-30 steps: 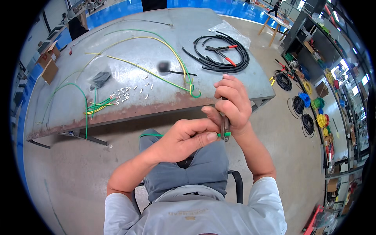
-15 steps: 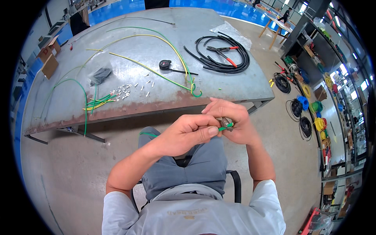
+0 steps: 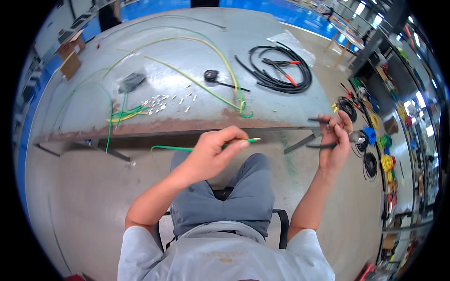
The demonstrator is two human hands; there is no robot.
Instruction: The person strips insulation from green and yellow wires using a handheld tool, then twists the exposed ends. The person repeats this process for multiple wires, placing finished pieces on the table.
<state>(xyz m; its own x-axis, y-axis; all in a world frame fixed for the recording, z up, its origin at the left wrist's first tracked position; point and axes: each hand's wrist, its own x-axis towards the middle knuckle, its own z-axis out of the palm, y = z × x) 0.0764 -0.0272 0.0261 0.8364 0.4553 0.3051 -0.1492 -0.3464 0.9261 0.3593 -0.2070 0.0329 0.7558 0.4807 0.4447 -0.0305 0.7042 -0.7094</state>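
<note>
My left hand (image 3: 213, 152) is closed in a pinch on a green wire (image 3: 171, 148). The wire's cut end, with a pale tip, pokes out past my thumb and forefinger. Its other part trails leftward over my knee. My right hand (image 3: 336, 140), off to the right, has its fingers curled around a pair of pliers with dark handles (image 3: 319, 146). The handles are spread apart and point left; the metal head sticks out on the far side of the hand. Motion smears the pliers a little, so the jaw type is hard to tell.
On the metal table (image 3: 178, 100) lie short green and yellow wires (image 3: 126, 114), small metal lugs (image 3: 158, 104), a tape measure (image 3: 212, 75) and a black cable coil (image 3: 300, 84) with red-handled pliers (image 3: 287, 77). Cable coils (image 3: 370, 165) and shelves stand at right.
My hands have parted. The right hand with the pliers has swung out to the right, away from the wire. My left hand keeps the wire, its end now in plain view.
</note>
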